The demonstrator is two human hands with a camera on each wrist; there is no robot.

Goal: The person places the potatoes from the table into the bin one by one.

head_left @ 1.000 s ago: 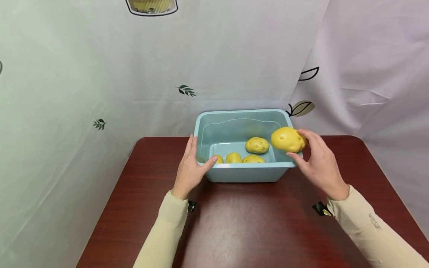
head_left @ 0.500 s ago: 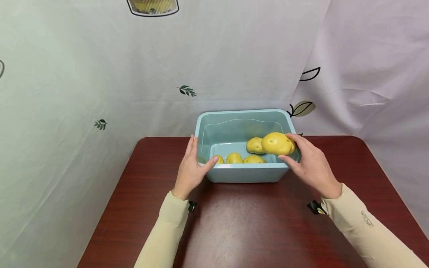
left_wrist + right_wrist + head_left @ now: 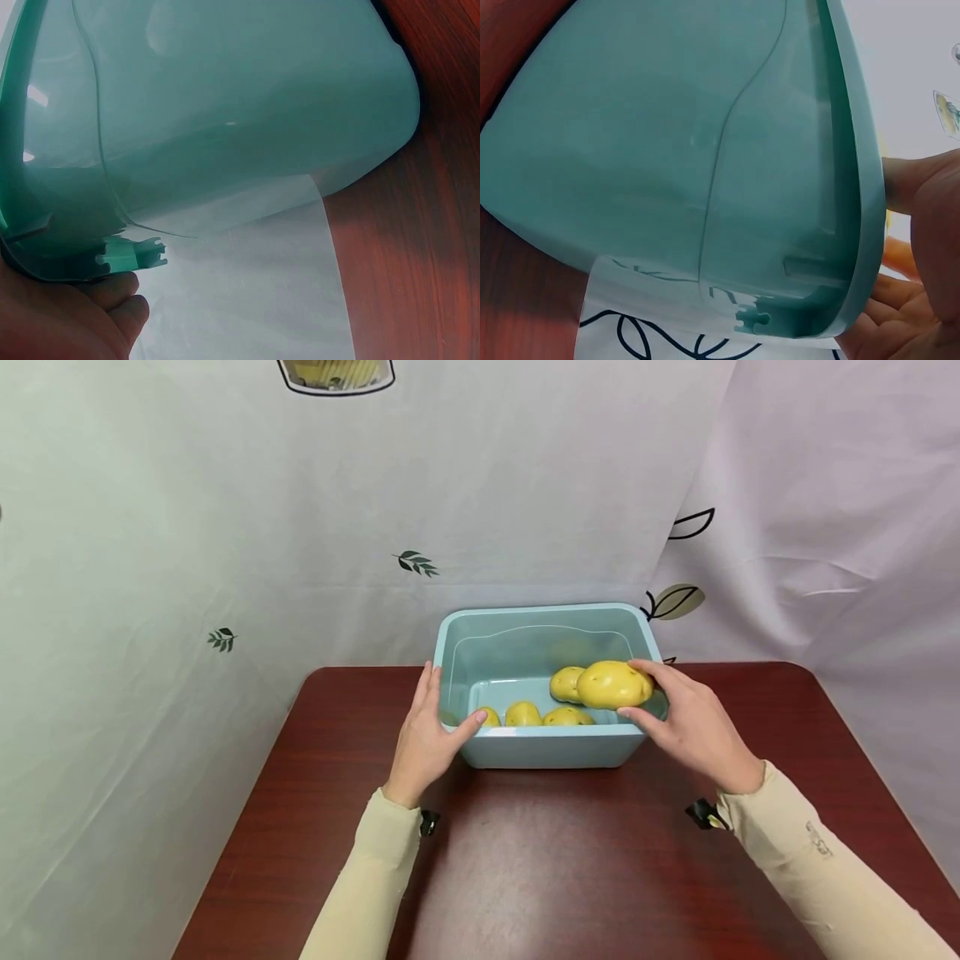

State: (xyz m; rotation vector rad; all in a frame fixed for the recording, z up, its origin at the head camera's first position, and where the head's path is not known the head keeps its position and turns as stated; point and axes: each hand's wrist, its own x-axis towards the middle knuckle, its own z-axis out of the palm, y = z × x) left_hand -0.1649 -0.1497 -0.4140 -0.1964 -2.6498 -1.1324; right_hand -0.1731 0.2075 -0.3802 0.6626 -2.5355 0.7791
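A yellow potato (image 3: 609, 685) is held up between the thumb and fingers of my right hand (image 3: 697, 727), over the right side of a light blue plastic bin (image 3: 551, 750). Several more potatoes lie in the bin, among them one at the back (image 3: 562, 684), partly covered by the held one, and one near the front wall (image 3: 567, 717). My left hand (image 3: 423, 743) grips the bin's front left corner, thumb across the front rim and fingers along the left side. The right wrist view has the bin wall (image 3: 630, 150) hiding most of the held potato, behind the right hand (image 3: 930, 300).
The bin stands at the far edge of a dark red wooden table (image 3: 555, 860). Right behind it hangs a pale cloth (image 3: 525, 485) with leaf prints, which also runs along both sides of the table.
My right hand has carried the potato left and slightly down, from the bin's right rim to over its inside, covering part of the back potato. My left hand has stayed at the corner.
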